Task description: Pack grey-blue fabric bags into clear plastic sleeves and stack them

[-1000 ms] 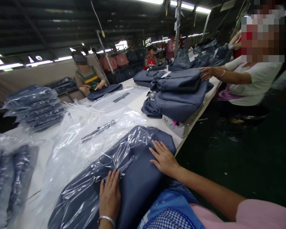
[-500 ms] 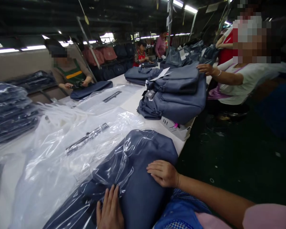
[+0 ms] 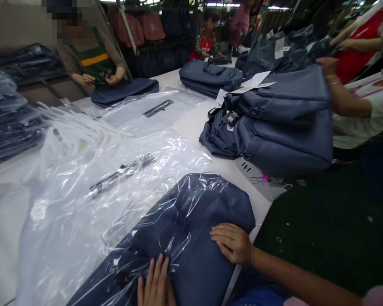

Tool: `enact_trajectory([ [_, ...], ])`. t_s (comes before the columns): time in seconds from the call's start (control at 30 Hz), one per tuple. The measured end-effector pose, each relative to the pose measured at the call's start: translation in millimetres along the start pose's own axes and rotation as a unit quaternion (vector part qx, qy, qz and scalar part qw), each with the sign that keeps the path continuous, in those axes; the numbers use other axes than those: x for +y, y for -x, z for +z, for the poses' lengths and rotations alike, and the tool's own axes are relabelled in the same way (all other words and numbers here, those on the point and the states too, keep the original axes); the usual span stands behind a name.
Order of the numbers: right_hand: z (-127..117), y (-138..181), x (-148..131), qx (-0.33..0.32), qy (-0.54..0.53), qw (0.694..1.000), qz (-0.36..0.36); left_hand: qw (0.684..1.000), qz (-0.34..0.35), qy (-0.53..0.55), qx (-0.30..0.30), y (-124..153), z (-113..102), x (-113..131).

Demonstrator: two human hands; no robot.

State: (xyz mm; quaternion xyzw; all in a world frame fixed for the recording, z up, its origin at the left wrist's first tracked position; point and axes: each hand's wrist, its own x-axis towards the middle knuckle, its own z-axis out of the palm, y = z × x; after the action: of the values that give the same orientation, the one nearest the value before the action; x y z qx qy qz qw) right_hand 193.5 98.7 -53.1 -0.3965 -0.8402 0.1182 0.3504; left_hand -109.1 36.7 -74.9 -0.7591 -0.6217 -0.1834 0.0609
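Stretching back into a dim hall, the white tabletop [image 3: 190, 123] carries flat clear plastic bags [image 3: 73, 199] and, farther along, stacked dark blue bags [image 3: 284, 140]. Pink bags [image 3: 153, 26] stand at the back; a dark green floor [image 3: 325, 238] lies to the right. A co-worker in a green apron [image 3: 94, 59] is across the tabletop. At its near edge lies the near bag [image 3: 198, 229], dark blue, partly covered by clear film [image 3: 175, 212]. The left hand [image 3: 156, 282] lies on it, fingers straight; the right hand [image 3: 234, 242] rests loosely bent, pinching nothing visible. The frame cuts off the near bag's lower end and the left wrist; wrapped bundles [image 3: 9, 114] at left are blurred.
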Motion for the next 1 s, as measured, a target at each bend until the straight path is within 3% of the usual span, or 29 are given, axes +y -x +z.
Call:
enact_trajectory([
  [0.17, -0.3, 1.0, -1.2, 0.025, -0.004, 1.0, -0.006, 0.999, 0.002, 0.046, -0.012, -9.0, -17.6, 5.8],
  [0.4, -2.8, 4.2, 6.7, 0.026, 0.0, 0.999, -0.042, 0.998, -0.05, 0.022, 0.035, -10.9, -23.4, 20.6],
  [0.6, -19.2, -32.6, -0.3, 0.001, 0.061, 0.986, -0.154, 0.999, -0.045, 0.006, 0.02, -12.6, -25.5, 22.0],
  [0.7, -13.4, -60.0, 2.6, -0.027, 0.103, 0.977, -0.184, 0.999, -0.037, 0.002, 0.012, -11.1, -30.6, 26.1],
  [0.83, 1.9, -80.8, 20.3, -0.057, 0.104, 0.977, -0.176, 0.999, -0.029, 0.003, -0.013, -3.4, -43.2, 35.4],
  [1.0, -3.0, -62.6, 24.8, -0.086, 0.064, 0.984, -0.142, 0.998, -0.036, 0.017, -0.043, 9.0, -56.7, 52.2],
])
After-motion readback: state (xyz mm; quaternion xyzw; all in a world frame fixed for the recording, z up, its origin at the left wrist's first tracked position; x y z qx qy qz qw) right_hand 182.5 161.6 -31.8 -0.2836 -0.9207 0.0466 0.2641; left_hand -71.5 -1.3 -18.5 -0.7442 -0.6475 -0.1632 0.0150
